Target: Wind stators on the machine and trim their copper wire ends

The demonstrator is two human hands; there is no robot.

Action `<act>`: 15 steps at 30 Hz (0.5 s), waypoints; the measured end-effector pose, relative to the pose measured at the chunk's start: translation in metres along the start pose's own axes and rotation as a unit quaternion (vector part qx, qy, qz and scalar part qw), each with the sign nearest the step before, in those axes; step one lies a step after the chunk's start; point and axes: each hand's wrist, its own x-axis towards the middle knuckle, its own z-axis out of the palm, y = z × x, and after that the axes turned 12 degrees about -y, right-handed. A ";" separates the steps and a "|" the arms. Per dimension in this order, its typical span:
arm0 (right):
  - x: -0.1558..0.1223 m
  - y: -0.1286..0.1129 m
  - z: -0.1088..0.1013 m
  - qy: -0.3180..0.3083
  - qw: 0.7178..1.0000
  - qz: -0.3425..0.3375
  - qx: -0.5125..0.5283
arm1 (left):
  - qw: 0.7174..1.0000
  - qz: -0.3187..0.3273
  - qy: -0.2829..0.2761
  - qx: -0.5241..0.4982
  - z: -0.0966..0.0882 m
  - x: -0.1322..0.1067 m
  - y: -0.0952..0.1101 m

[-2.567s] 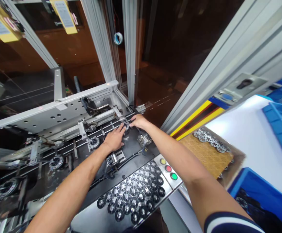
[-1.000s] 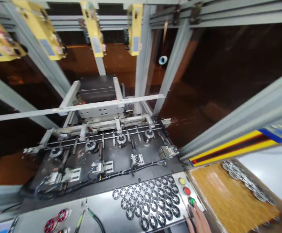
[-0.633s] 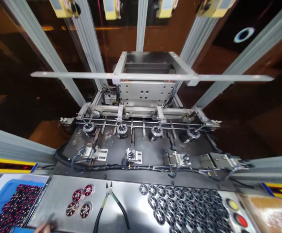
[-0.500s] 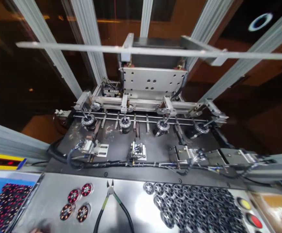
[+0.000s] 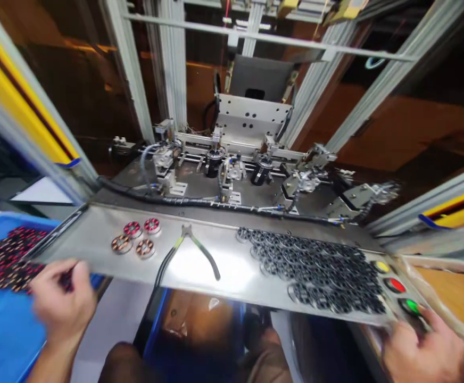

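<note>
Curled tight, the grip of the left hand [image 5: 64, 300] closes on a dark reddish piece [image 5: 66, 280] that shows between thumb and fingers, too blurred for me to make out its shape. That hand is over the near left corner, above a blue bin [image 5: 10, 330] heaped with red and black parts [image 5: 14, 255]. Away at the right, the right hand [image 5: 421, 340] is half-bent, a finger touching the green button [image 5: 411, 306] at the end of the bench [image 5: 232, 274]; I can't tell from where I stand whether anything sits under its other fingers.

Half a second ago the right hand was out of sight, and the left was only a smear at the bench's near edge; now both are plainly in view. The metal fixtures [image 5: 232, 171] on the machine have changed too: they lay low on the dark plate, and now they stand up close before the black cylinders [image 5: 261, 170]. Unmoved are the four wound rings [image 5: 132, 229] grouped on the left of the bench, the pliers [image 5: 187, 232] lying with spread handles beside them, and the rows of black rings [image 5: 320, 266] packed at the right, near the yellow button [image 5: 382, 266] and the red button [image 5: 396, 285].
</note>
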 end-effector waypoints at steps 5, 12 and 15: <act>0.006 -0.007 0.010 0.044 0.997 -0.036 0.044 | 0.998 0.021 -0.038 0.036 -0.021 0.023 0.027; 0.005 -0.021 0.003 0.098 0.990 -0.064 0.078 | 0.969 0.058 -0.235 -0.041 -0.035 0.039 0.052; 0.006 -0.023 -0.005 0.126 0.985 -0.081 0.085 | 0.963 0.064 -0.251 -0.080 -0.026 0.036 0.064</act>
